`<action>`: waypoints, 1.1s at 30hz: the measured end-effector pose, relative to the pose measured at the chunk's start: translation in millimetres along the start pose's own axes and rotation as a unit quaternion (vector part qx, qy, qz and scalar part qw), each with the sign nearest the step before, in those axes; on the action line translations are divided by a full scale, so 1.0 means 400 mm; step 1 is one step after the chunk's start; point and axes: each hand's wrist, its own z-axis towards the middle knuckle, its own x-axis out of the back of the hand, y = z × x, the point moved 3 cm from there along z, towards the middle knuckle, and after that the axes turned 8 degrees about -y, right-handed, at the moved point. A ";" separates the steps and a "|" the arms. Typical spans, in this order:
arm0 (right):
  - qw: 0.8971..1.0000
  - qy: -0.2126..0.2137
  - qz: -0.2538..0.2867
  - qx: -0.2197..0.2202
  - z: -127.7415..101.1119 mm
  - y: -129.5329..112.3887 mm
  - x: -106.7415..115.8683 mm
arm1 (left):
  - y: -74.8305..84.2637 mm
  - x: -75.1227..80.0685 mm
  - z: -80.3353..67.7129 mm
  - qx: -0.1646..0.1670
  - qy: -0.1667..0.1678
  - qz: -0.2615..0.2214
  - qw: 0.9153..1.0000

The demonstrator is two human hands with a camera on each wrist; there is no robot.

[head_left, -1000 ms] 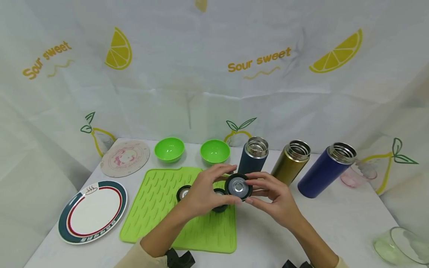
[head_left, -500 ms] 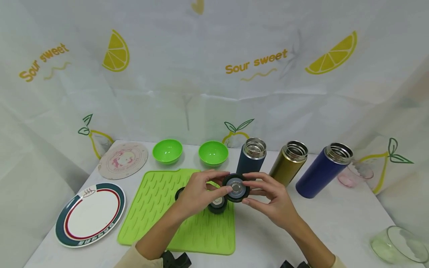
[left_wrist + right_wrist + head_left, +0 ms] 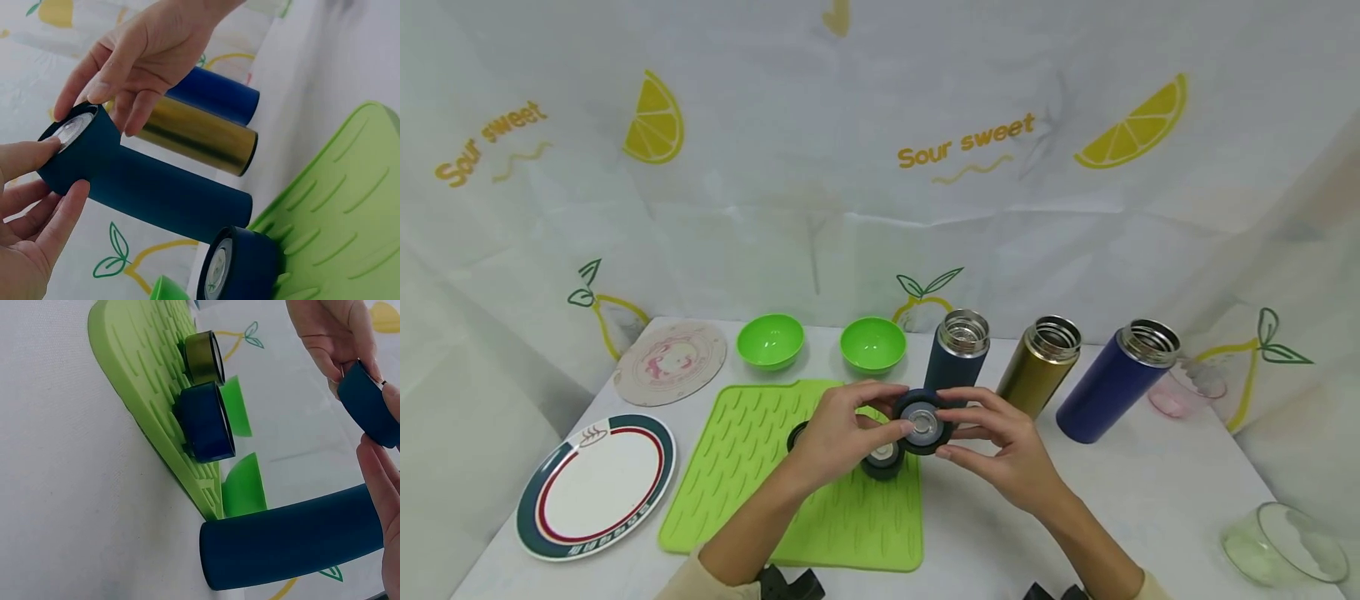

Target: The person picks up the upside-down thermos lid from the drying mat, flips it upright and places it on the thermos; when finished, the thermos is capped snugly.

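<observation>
1. Dark teal round flask lid [image 3: 922, 422] with a silver metal disc at its centre is held in the air between both hands, above the near right part of the green mat and just in front of the dark teal flask.
2. Left hand [image 3: 838, 433] pinches the lid's left edge, thumb and fingers curled round the rim; in the left wrist view its fingertips [image 3: 37, 156] lie against the silver face.
3. Right hand [image 3: 1000, 446] grips the lid's right edge, fingers bent over the top and thumb beneath.
4. Dark teal open-topped steel flask [image 3: 956, 358] stands upright directly behind the lid, its metal mouth uncovered.
5. Second dark blue lid [image 3: 882, 458] lies on the green ribbed silicone mat [image 3: 760, 467], just below the held lid; a gold-coloured lid [image 3: 205, 356] lies beside it, largely hidden by the left hand in the head view.
6. Gold steel flask [image 3: 1040, 365] and deep blue steel flask [image 3: 1112, 381] stand to the right of the teal one, both uncovered, near one another but apart.
7. Two bright green plastic bowls [image 3: 771, 341] sit behind the mat.
8. Round pink-patterned coaster [image 3: 671, 363] and white plate with teal and red rim [image 3: 597, 486] lie to the left on the white table [image 3: 1150, 500].
9. Clear glass bowl [image 3: 1285, 546] sits tilted at the near right corner; a pink glass dish [image 3: 1187, 390] sits beyond the blue flask.
</observation>
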 end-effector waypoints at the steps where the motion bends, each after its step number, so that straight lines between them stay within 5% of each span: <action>1: 1.000 -0.001 -0.001 0.000 0.000 0.000 0.000 | -0.001 0.000 0.000 -0.003 0.000 -0.001 1.000; 12: 1.000 0.005 -0.006 0.030 0.003 -0.001 0.003 | 0.008 0.000 0.000 -0.042 0.025 -0.025 0.998; 17: 1.000 0.013 0.010 0.014 0.004 0.000 0.011 | 0.021 -0.005 -0.001 -0.108 0.049 0.002 0.993; 24: 0.998 0.020 0.058 0.019 0.008 0.004 0.011 | 0.036 -0.018 -0.009 -0.199 0.079 0.094 0.972; 33: 0.999 0.022 0.012 0.021 0.007 0.002 0.005 | 0.022 -0.018 -0.010 -0.174 0.045 0.051 0.982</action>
